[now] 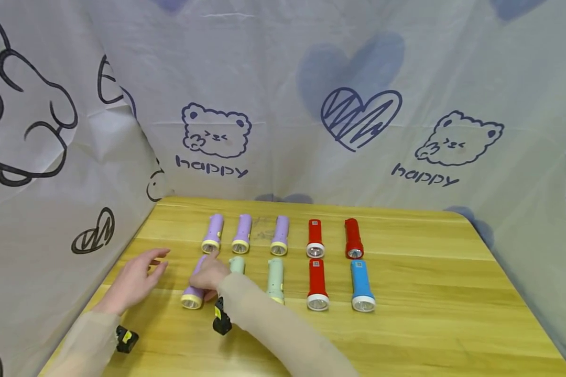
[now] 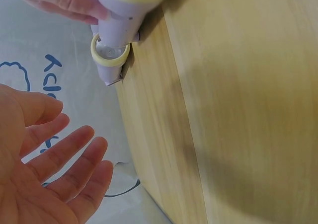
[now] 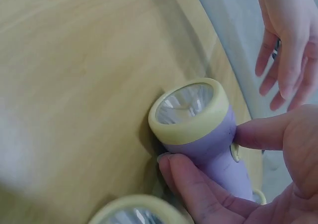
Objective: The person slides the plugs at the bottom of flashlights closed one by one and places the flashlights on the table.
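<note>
My right hand [image 1: 210,273] pinches a purple flashlight [image 1: 192,300] with a pale yellow rim, at the left end of the front row. Thumb and fingers press on opposite sides of its neck in the right wrist view, and its lens [image 3: 185,104] faces the camera. My left hand [image 1: 134,280] hovers to the left of that flashlight, holding nothing, its fingers [image 2: 74,167] spread and slightly bent. Beside the right hand lies a pale green flashlight [image 1: 237,264], partly hidden by that hand and forearm. Another pale green flashlight [image 1: 275,277] lies further right.
Behind, a row holds three purple flashlights, the middle one [image 1: 242,233] among them, plus two red ones, one white-rimmed [image 1: 315,235], one all red [image 1: 353,238]. The front row continues with a red flashlight [image 1: 317,283] and a blue one [image 1: 360,283]. A printed curtain [image 1: 283,104] encloses the wooden table [image 1: 429,293].
</note>
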A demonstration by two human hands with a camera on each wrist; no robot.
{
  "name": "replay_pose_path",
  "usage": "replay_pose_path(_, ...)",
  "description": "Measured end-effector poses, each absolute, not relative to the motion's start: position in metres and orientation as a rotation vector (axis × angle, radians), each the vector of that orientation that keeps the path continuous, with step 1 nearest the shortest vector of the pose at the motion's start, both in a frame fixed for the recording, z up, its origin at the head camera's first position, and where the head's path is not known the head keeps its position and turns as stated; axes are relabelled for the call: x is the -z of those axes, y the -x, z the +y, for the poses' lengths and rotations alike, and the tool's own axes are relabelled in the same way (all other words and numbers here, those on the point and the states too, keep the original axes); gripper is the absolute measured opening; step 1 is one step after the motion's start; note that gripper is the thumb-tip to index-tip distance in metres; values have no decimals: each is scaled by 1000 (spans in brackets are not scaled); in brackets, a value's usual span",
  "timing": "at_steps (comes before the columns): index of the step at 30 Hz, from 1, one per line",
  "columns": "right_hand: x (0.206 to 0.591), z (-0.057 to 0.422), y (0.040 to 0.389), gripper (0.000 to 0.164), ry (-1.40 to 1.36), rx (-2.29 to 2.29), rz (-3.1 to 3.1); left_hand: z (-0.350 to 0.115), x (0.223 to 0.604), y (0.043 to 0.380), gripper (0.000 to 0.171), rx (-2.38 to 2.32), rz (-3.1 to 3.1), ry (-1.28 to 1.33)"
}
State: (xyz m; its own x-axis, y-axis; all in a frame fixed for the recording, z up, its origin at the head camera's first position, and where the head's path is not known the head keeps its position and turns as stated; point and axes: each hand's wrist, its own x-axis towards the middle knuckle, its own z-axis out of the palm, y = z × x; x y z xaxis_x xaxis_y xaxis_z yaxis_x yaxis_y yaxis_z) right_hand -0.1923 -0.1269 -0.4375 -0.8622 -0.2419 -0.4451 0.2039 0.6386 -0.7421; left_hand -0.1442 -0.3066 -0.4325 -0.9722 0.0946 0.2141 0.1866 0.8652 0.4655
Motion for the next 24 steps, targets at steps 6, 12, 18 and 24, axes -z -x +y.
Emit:
replay_pose_path(6, 435, -121, 194, 102, 29, 1142, 2341, -308, 435, 147, 38, 729, -2850, 228)
replay_pose_path(12, 430, -117, 196, 103, 52, 1062, 2431, -305, 433, 151, 40, 737, -2859, 235)
replay_pose_path(18, 413, -101, 202, 93, 215, 971, 2569, -304, 428, 155, 40, 708, -2887, 229)
replay_pose_path(24, 399, -76, 217, 86, 309, 1027, 2628, -305, 418, 165, 39, 629, -2887, 271)
